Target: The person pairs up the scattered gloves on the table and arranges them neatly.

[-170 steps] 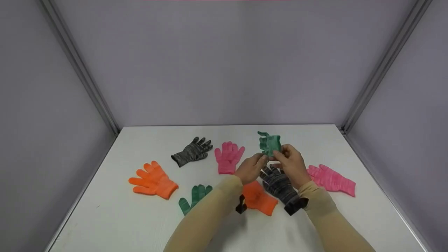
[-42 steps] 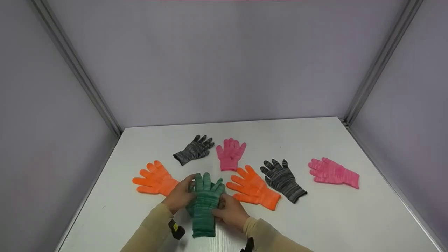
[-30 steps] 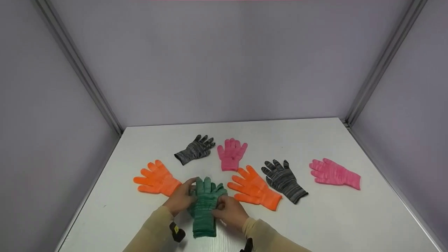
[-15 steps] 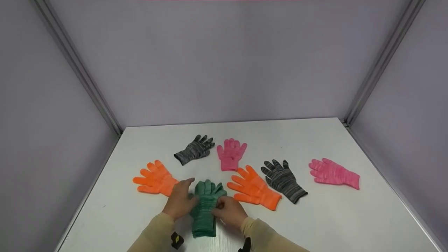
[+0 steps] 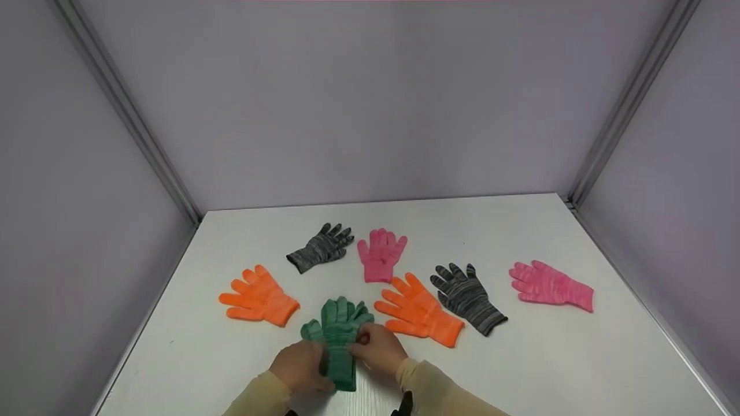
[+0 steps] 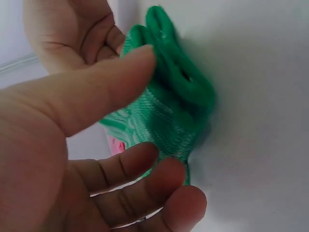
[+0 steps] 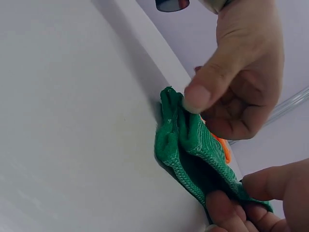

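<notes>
Two green knitted gloves [image 5: 341, 329] lie stacked at the table's near side, fingers away from me. Their folded cuffs [image 7: 169, 140] show end-on in the right wrist view. My left hand [image 5: 298, 365] is at the left of the cuffs. In the left wrist view its thumb [image 6: 130, 67] lies against the cuff edge, while its other fingers [image 6: 145, 188] are spread loosely beside the gloves. My right hand [image 5: 378, 348] pinches the stack's right edge between thumb and fingers. The left hand hides part of the lower glove.
Orange gloves [image 5: 260, 297] [image 5: 422, 312] lie left and right of the green stack. Farther back are a dark grey glove [image 5: 321, 247] and a pink glove [image 5: 381, 254]. Another grey glove [image 5: 469, 297] and pink glove [image 5: 552, 286] lie rightward on the white table [image 5: 578, 358].
Earlier, one green glove was carried from the right onto the other. My left hand has since left the gloves' finger end and come down to the cuffs. The right hand stays put.
</notes>
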Tool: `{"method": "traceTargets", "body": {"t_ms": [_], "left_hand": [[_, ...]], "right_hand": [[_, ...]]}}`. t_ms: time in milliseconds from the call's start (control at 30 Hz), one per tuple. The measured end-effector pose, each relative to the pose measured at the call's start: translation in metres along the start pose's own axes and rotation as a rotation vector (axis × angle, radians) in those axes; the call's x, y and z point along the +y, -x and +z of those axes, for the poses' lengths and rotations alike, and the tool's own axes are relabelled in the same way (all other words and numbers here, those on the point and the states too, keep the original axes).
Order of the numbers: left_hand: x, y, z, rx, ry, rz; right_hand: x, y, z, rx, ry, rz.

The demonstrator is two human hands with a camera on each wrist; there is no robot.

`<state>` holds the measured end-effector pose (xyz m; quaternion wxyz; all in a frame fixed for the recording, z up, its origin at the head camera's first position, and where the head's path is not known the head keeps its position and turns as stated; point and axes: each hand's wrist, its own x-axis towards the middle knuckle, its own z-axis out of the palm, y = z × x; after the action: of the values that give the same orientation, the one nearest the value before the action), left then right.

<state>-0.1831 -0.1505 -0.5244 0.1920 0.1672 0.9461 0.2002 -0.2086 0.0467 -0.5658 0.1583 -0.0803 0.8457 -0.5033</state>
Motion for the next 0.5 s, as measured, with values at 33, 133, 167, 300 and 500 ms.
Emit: {"method": "traceTargets", "body": {"t_ms": [33, 133, 167, 300, 500], "left_hand": [[-0.0003, 0.0000, 0.0013, -0.006, 0.000, 0.002], [-0.0005, -0.0002, 0.0045, -0.025, 0.005, 0.011], [-0.0005, -0.0003, 0.0054, -0.027, 0.008, 0.017], [-0.0016, -0.0010, 0.0070, -0.033, 0.045, 0.065], [-0.0010, 0.0016, 0.0075, -0.042, 0.100, 0.080]], "right_hand": [[0.0002, 0.0000, 0.0004, 0.000, -0.005, 0.003], [0.0007, -0.0003, 0.0006, -0.001, -0.015, 0.011], [0.0008, -0.0004, 0.0006, -0.002, -0.016, 0.014], [0.0007, -0.0004, -0.0002, -0.010, -0.025, 0.023], [-0.0005, 0.0026, -0.0011, -0.048, -0.076, 0.005]]}}
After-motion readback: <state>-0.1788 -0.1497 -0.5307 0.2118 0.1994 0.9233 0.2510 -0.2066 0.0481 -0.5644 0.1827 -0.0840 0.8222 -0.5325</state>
